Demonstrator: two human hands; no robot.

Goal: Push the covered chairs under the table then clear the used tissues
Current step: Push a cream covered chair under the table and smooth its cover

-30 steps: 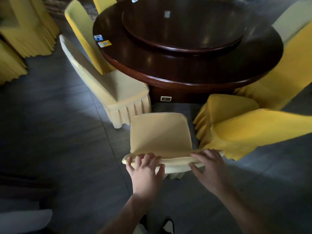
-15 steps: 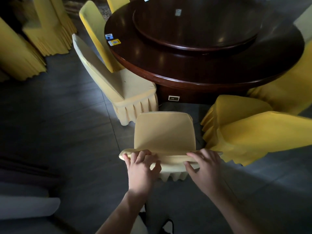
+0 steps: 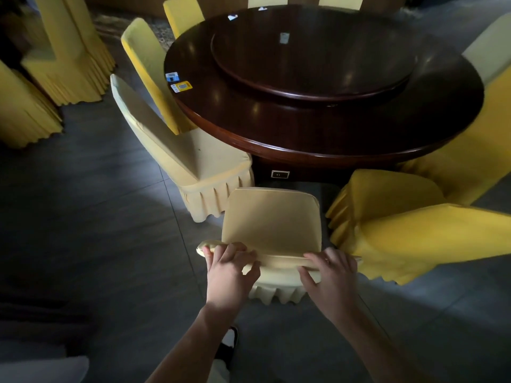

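Note:
A pale yellow covered chair (image 3: pixel 272 219) stands just in front of me, its seat facing the round dark wooden table (image 3: pixel 318 134). My left hand (image 3: pixel 231 268) grips the top of its backrest at the left end. My right hand (image 3: pixel 330 272) grips the same top edge at the right end, fingers curled over it. The chair's seat front lies short of the table's edge. Small pale bits, perhaps tissues (image 3: pixel 284 37), lie on the turntable (image 3: pixel 312 59) and at the table's far edge (image 3: pixel 232 16).
A pale covered chair (image 3: pixel 177 150) stands to the left, partly under the table. A bright yellow covered chair (image 3: pixel 409 228) stands close on the right. More covered chairs ring the table, and others (image 3: pixel 66 59) stand at far left. Two stickers (image 3: pixel 178 82) sit on the tabletop.
The chair has slid forward toward the table with both hands on its backrest, and my view has moved closer to the table.

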